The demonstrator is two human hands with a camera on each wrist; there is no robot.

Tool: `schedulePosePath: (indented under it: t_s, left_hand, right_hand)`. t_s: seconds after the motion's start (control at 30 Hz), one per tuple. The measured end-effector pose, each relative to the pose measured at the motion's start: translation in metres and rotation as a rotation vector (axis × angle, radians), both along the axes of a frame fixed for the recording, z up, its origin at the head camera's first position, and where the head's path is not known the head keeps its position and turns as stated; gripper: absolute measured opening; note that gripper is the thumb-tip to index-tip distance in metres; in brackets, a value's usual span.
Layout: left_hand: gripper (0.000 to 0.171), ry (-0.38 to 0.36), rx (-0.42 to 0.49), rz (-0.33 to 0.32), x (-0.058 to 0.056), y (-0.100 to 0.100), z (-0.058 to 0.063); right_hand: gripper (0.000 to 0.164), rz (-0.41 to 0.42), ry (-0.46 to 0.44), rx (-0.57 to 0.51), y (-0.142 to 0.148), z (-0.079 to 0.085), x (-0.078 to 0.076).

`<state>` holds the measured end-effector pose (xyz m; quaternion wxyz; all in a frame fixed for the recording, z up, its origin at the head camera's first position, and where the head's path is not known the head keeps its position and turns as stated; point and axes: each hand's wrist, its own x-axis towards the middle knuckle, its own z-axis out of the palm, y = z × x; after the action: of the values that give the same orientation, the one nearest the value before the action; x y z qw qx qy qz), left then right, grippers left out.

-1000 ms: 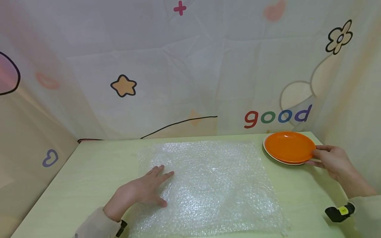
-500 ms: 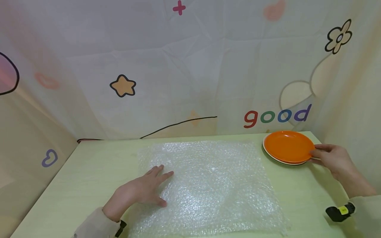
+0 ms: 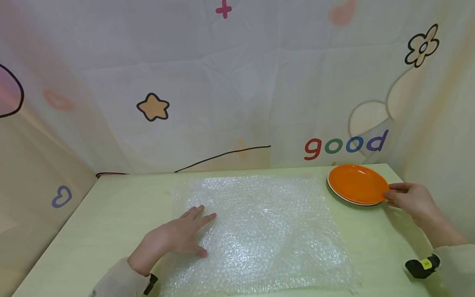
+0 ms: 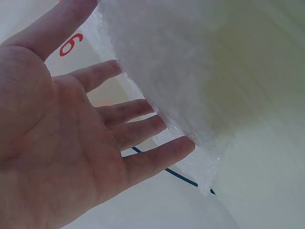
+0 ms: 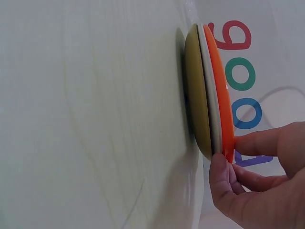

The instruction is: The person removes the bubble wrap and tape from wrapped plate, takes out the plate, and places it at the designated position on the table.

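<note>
A sheet of bubble wrap (image 3: pixel 267 231) lies spread over the middle of the table. My left hand (image 3: pixel 178 235) rests on its left part with fingers spread and straight. In the left wrist view the fingertips (image 4: pixel 183 143) meet the wrap's surface. At the back right an orange plate (image 3: pixel 358 184) tops a stack. Under it, the right wrist view shows a white plate (image 5: pixel 212 95) and an olive-coloured plate (image 5: pixel 196 95) at the bottom. My right hand (image 3: pixel 413 200) pinches the orange plate's right rim, thumb and fingers (image 5: pixel 257 142) on either side of the edge.
The pale green table (image 3: pixel 92 231) ends at a printed cloth backdrop (image 3: pixel 222 103), which also hangs at both sides. The plates stand close to the table's back right corner, just beyond the wrap. A black strapped device (image 3: pixel 422 266) sits on the right wrist.
My right hand has shifted slightly left, bringing the orange plate closer over the white one. Its lower fingers have drawn in toward the rim. The left hand stays where it was.
</note>
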<state>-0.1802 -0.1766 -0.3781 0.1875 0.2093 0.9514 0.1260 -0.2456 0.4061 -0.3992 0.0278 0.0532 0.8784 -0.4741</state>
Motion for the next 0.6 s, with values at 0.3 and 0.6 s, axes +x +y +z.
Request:
schedulePosePath:
  t_s: [0.3, 0.6]
  left_hand:
    - [0.091, -0.005, 0.005, -0.011, -0.001, -0.004, 0.001]
    - [0.079, 0.038, 0.063, -0.023, -0.001, -0.009, -0.002]
  right_hand:
    - [0.053, 0.021, 0.000, 0.060, -0.004, 0.002, 0.004]
    - [0.056, -0.018, 0.057, 0.172, -0.007, 0.003, 0.011]
